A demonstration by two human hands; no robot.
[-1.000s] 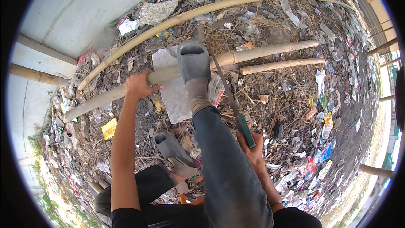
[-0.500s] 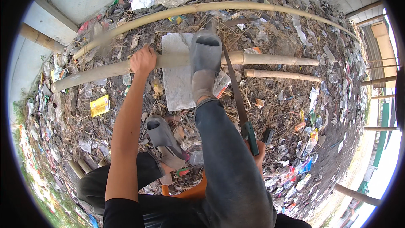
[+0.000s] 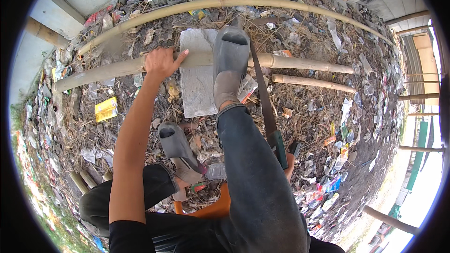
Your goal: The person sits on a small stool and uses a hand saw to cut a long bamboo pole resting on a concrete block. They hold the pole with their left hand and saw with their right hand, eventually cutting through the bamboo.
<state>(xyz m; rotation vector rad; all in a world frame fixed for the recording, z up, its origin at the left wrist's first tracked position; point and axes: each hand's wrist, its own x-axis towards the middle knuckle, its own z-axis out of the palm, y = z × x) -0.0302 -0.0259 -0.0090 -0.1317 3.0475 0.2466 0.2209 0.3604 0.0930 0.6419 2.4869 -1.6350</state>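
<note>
My left hand [image 3: 163, 62] lies over a thick bamboo pole [image 3: 105, 69], its fingers bent across the top and its thumb stretched to the right. The pole rests across a grey stone slab [image 3: 199, 96], and my right foot in a grey clog [image 3: 229, 54] presses on it there. Just right of that foot, a handsaw [image 3: 265, 105] stands against the pole with its dark blade running toward me. My right hand [image 3: 290, 165], mostly hidden behind my right leg, is closed on the saw's green handle [image 3: 279, 149]. The blade's far end is partly hidden by the clog.
A long bamboo pole [image 3: 220, 3] lies beyond, near the wall. To the right is a shorter bamboo piece [image 3: 314, 83]. My left foot in its clog [image 3: 178, 143] stands on littered ground, beside an orange seat [image 3: 211, 208]. Cut bamboo ends [image 3: 89, 180] lie at left.
My left thumb has spread away from its wrapped grip and now points right along the pole. The saw stays against the pole, and my right hand shows less behind the leg.
</note>
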